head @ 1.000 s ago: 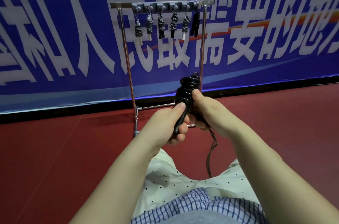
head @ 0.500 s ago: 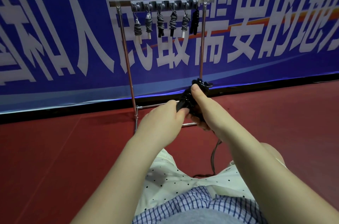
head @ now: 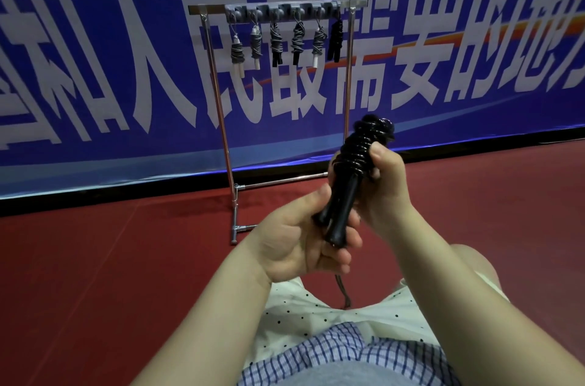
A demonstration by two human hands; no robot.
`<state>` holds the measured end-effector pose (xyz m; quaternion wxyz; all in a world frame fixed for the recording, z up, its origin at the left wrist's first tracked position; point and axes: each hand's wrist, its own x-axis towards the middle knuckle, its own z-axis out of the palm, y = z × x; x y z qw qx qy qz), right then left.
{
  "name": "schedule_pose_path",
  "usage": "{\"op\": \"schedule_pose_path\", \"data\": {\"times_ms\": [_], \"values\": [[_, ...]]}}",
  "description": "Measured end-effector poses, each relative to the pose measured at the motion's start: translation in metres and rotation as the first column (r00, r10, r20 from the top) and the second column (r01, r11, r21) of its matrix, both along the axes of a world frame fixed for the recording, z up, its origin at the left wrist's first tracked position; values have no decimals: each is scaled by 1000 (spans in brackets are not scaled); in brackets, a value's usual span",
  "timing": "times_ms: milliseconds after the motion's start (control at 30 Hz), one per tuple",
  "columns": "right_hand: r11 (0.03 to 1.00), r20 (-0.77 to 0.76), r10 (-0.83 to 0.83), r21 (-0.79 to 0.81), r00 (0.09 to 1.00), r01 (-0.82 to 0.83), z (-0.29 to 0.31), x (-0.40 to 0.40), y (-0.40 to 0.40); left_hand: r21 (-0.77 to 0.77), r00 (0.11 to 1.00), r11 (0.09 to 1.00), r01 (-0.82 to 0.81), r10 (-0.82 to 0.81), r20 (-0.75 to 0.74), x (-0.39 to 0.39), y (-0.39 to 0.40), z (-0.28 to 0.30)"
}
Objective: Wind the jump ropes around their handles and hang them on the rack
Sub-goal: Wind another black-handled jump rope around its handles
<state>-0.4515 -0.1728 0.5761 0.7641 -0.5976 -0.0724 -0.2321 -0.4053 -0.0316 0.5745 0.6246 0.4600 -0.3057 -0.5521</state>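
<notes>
The black jump rope (head: 361, 164) is held upright before the rack (head: 278, 7); its handles (head: 337, 214) are gripped by the left hand (head: 297, 243), the coils pinched by the right hand (head: 384, 186). The loose tail (head: 343, 292), apparently short, should be wound tightly.

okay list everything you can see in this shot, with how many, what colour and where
black jump rope: one, black, cord wound round its paired handles, held in front of the rack
loose cord end: one, dark, hanging below the hands to the lap
hung jump ropes: six, grey cord on white or black handles, one all black, on the top bar
rack: one, silver metal, standing on the floor
banner: one, blue with white characters, behind the rack
floor: red
left hand: grips the handle ends
right hand: grips the coils
</notes>
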Motion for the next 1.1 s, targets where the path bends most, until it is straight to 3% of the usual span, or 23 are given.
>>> {"op": "schedule_pose_path", "data": {"times_ms": [100, 267, 367, 500, 733, 867, 933, 1000, 1033, 1100], "values": [[1000, -49, -12, -2, 999, 12, -2, 2, -3, -58, 1000, 998, -2, 1, -18, -1, -3, -5], [992, -169, 61, -95, 984, -78, -4, 3, -9, -16, 908, 949, -316, 307, 284, -4, -7, 7], [979, -311, -60, -204, 948, -5, -7, 3, -9, 2, 835, 912, -410, 375, 402, -2, -7, 4], [934, -365, -216, -348, 906, 83, -9, 6, -5, 12, 697, 853, -522, 418, 583, 4, -8, -2], [820, -362, -394, -554, 845, 145, -9, 9, 0, 4, 384, 771, -637, 313, 869, 13, -7, -2], [918, -479, -273, -388, 834, 78, -10, 5, 1, -4, 165, 747, -665, 152, 975, 16, -2, -1], [945, -486, -225, -321, 844, 67, -8, 3, 2, -6, 96, 748, -664, 93, 991, 16, -2, -1], [940, -455, -236, -330, 859, 84, -9, 4, 1, 10, 139, 772, -635, 102, 985, 17, -3, -1], [937, -433, -242, -336, 868, 94, -10, 4, -1, 37, 222, 795, -606, 125, 967, 17, -3, 1], [947, -396, -228, -302, 890, 108, -11, 4, -2, 112, 484, 850, -515, 180, 856, 15, -2, 4]]}}
